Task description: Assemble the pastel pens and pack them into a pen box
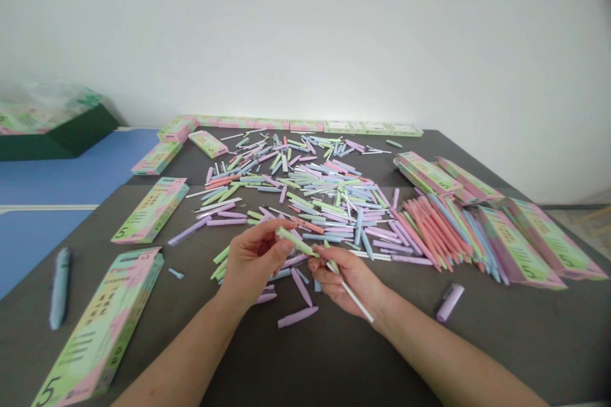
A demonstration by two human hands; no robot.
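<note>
The person's left hand (252, 259) is curling around the near end of a pale green pen barrel (294, 241), with the fingers closed and the thumb lying along it. The right hand (348, 281) is pinching the barrel's far end between thumb and forefinger, and the same hand is gripping a thin white rod (357, 299) that is slanting out toward the near right. The 2 hands are almost touching, just above the dark gray tabletop (296, 365). A lilac pen part (298, 317) is lying just below the hands, and another lilac part (449, 303) is resting well off to the right. At near left, a pastel box (101, 324) printed with a 5 is lying flat, with a blue pen (60, 288) beside it. Farther on, a second box (151, 210) is lying at left, while a loose heap of pastel pen parts (296, 194) is spreading across the middle. Pink, green, blue and lilac pens (432, 229) are lying in a fanned row at right, beside more boxes (518, 245). A line of boxes (305, 125) is edging the far side, and a dark green carton (62, 137) is sitting on a blue surface (48, 184) at far left, below a white wall (305, 32).
</note>
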